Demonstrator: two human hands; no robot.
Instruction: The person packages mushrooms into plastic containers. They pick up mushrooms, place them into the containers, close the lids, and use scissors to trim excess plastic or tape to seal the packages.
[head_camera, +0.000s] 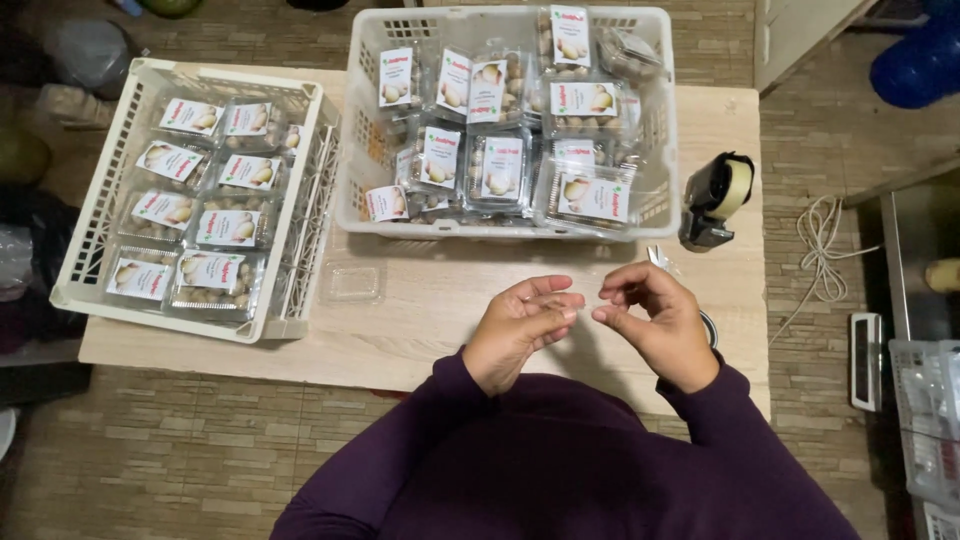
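Observation:
My left hand and my right hand hover close together over the near edge of a light wooden table, fingertips almost touching. The right thumb and forefinger are pinched, and the left fingers are curled together toward them. Whether anything thin or clear is held between them does not show. A black tape dispenser with a pale roll stands just beyond my right hand. An empty clear plastic box lies on the table left of my left hand.
A white crate at the back centre holds several labelled clear packs of small round pieces. A second white crate with similar packs sits at the table's left end. A white cord lies on the floor to the right.

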